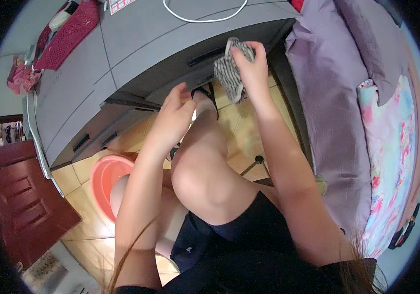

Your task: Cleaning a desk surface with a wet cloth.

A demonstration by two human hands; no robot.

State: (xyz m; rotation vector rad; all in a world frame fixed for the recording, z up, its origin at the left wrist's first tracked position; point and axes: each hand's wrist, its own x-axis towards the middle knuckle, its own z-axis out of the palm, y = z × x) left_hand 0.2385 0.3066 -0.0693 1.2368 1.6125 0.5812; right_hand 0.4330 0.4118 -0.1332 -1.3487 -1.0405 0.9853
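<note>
My right hand is raised in front of the desk's drawer front, its thumb and fingers closed on a small black-and-white striped cloth. The cloth hangs down crumpled from the grip, with a pale band along its edge; whether it is a sock or a rag I cannot tell. Above my raised knee, my left hand is held with the fingers loosely bent and the thumb apart. Nothing shows in it, though part of its palm side is hidden.
A grey desk with drawers spans the front, a white cable and a magenta basket on top. A pink basin stands on the tiled floor at left. Purple bedding lies at right. A dark red door is far left.
</note>
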